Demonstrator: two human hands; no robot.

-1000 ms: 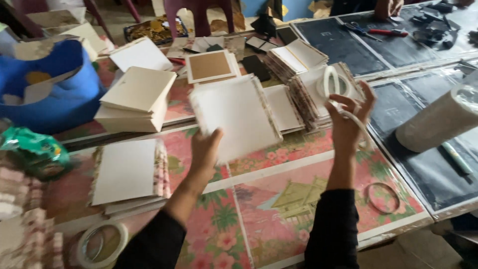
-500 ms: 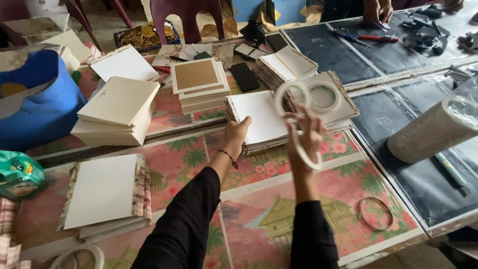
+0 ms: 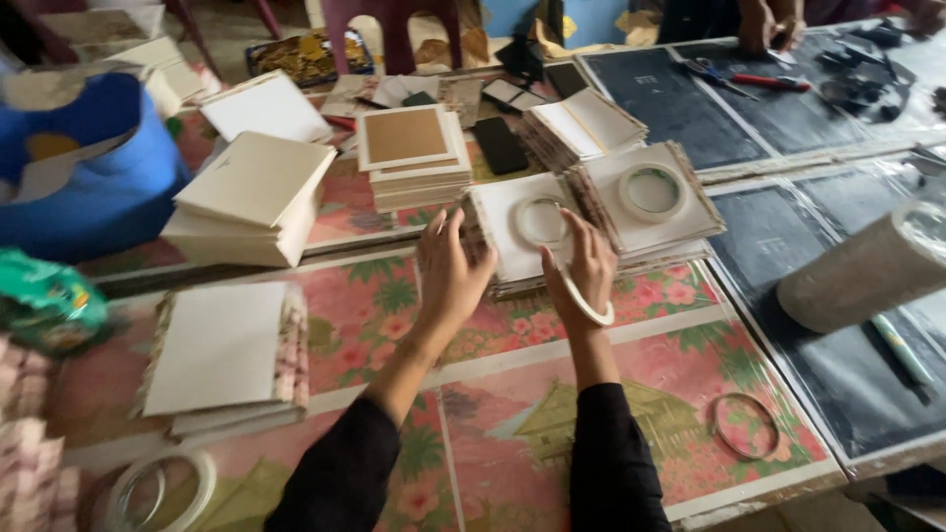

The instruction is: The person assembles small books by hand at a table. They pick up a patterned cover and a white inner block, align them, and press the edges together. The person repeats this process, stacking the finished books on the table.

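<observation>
My left hand (image 3: 448, 271) lies with fingers spread against the left edge of a stack of white sheets (image 3: 498, 246) on the flowered table cover (image 3: 512, 394). My right hand (image 3: 583, 264) is just right of it, closed on a white tape ring (image 3: 597, 313) whose near edge shows below my palm. A pale ring outline (image 3: 540, 222) sits on the stack by my fingertips; I cannot tell whether it belongs to the same ring. On the neighbouring stack (image 3: 690, 222) lies another tape ring (image 3: 651, 190).
More white stacks (image 3: 251, 197) (image 3: 222, 345) and a cardboard-topped one (image 3: 409, 148) lie to the left. There is a blue bag (image 3: 89, 187) far left, a big paper roll (image 3: 867, 271) on black mats at right, a thin ring (image 3: 746, 426), and a tape roll (image 3: 163, 488). Another person's hands (image 3: 769, 25) work at the far end.
My right hand has come down with the ring from above the table to the white stack. My left hand has shifted to the stack's left edge.
</observation>
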